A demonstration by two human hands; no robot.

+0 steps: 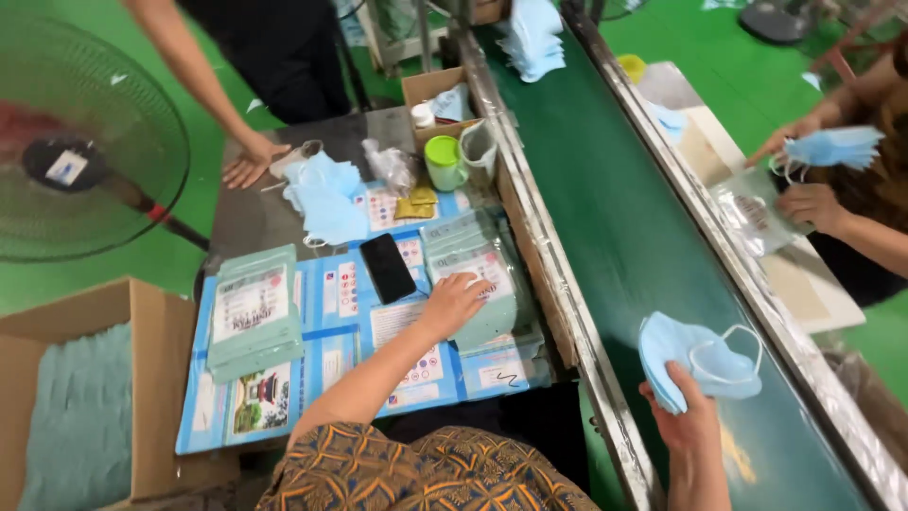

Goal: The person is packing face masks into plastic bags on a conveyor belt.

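The right hand (pixel 683 409) grips a stack of blue masks (pixel 695 361), long axis across the green conveyor belt (pixel 605 199); the left hand (pixel 454 301) lies flat and open on a packet pile (pixel 478 274).

Pale blue masks (pixel 698 362), dark green belt (pixel 624 218).

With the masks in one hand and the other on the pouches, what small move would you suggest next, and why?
Probably lift the top pouch off its stack: the left hand lies flat on it without gripping, while the right hand holds a bunch of blue masks over the green belt, with no pouch near them.
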